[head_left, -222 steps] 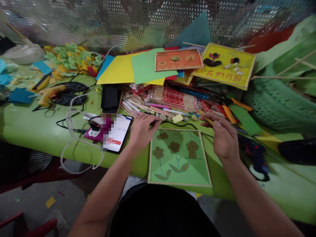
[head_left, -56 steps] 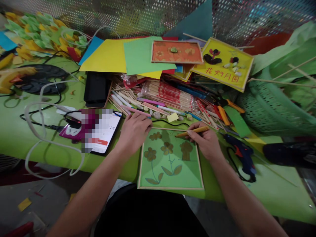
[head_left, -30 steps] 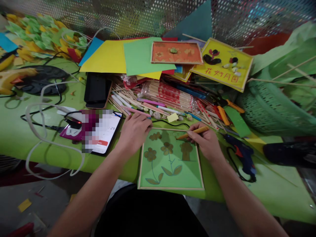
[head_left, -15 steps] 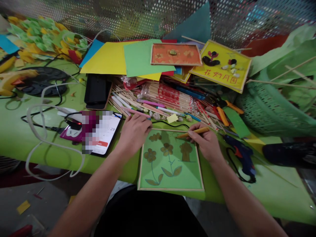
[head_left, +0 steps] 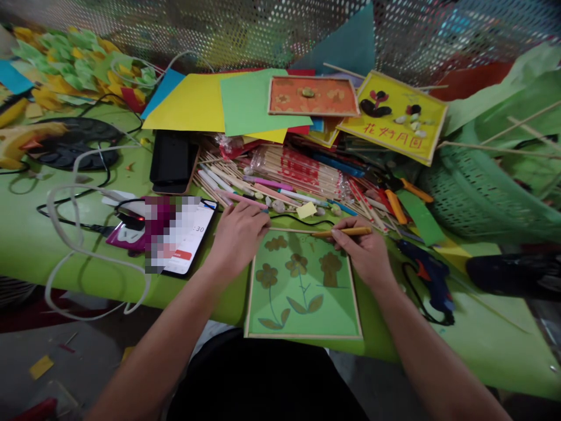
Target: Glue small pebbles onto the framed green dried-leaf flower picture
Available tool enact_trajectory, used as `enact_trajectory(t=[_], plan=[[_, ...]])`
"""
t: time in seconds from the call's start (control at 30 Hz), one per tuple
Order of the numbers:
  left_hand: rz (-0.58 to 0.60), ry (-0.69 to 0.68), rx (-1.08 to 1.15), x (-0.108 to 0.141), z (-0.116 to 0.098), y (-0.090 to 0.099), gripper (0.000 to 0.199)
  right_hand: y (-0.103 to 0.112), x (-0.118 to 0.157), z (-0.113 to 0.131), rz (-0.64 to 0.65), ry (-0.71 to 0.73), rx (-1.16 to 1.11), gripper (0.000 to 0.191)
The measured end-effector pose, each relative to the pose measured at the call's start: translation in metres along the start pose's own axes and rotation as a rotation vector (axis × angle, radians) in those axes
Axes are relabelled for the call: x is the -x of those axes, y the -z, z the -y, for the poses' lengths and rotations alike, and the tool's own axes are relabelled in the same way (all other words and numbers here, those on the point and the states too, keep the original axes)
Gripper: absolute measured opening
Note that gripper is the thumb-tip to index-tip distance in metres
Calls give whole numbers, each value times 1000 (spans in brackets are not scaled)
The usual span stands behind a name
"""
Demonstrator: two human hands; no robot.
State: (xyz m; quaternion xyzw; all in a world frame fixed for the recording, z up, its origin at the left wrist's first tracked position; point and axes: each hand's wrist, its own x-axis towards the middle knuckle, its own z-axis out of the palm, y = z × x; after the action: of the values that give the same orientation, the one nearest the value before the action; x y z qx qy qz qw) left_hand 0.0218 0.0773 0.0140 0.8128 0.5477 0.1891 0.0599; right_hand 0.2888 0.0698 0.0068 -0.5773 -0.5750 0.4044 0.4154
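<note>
A green picture [head_left: 324,316] framed with thin wooden sticks lies at the table's front edge, showing brown flowers with drawn stems and leaves. My right hand [head_left: 362,248] is closed on an orange-brown pen [head_left: 344,232], whose tip points left near the frame's top stick. My left hand [head_left: 243,231] rests at the picture's upper left corner, fingers bent together; what they hold, if anything, is hidden. Just behind those fingers lies a pink marker [head_left: 243,200] with a blue end.
Sticks, markers and pebbles [head_left: 278,206] lie behind the picture. A lit phone [head_left: 193,240] and white cables are left. A blue glue gun [head_left: 432,280] and green basket [head_left: 477,187] are right. Framed yellow [head_left: 394,134] and orange [head_left: 315,105] pictures stand at the back.
The pen's tip has moved up from the green paper to the top stick, and the pen now lies flatter in my right hand. My left hand looks unchanged.
</note>
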Motion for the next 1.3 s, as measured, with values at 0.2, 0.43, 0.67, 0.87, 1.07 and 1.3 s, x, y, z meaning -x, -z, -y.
enact_trajectory(t=[0.2,0.43,0.67,0.87,1.07,1.3], plan=[[0,6,4,0,-1,1,15,0,-1,1,-17,-1,-11,24],[-6,2,2,0,0,-1,15,-1,0,4,-15,12,13,24],[-7,-1,-3,0,-1,0,16,0,0,1,-10,29,26,21],[-2,4,-3,0,0,0,15,3,1,-2,18,2,-16,21],[-1,-3,0,0,0,0,13,2,3,0,68,-10,-4,20],[5,1,2,0,-1,1,14,3,3,-4,75,-19,-21,16]])
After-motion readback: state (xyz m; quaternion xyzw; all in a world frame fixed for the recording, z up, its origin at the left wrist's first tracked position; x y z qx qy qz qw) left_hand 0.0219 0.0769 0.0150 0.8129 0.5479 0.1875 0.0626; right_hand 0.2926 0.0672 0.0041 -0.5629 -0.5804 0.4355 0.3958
